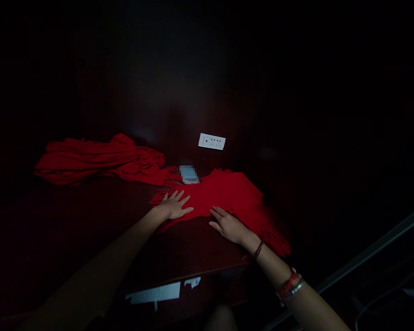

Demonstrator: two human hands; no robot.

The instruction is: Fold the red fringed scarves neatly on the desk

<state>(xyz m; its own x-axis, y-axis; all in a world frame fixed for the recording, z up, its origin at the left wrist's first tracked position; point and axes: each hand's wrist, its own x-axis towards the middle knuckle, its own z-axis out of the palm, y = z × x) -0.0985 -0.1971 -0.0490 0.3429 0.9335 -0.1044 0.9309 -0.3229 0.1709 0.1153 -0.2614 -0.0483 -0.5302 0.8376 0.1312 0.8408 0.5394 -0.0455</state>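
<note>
A red fringed scarf [224,191] lies spread over the dark wooden table [193,246], its fringes at the left end and hanging to the lower right. My left hand [174,206] rests flat near the left fringe, fingers spread. On the scarf's near edge lies my right hand [227,225], fingers stretched out and the thumb apart. Neither hand grips the cloth. Further left, a second red fringed cloth [100,161] lies bunched up, its fringe reaching toward the first scarf.
A blurred-out phone-like object [189,174] sits between the two cloths at the back. On the dark panel behind is a white socket plate [211,141]. Paper sheets [155,294] show below the table's front edge. The surroundings are very dark.
</note>
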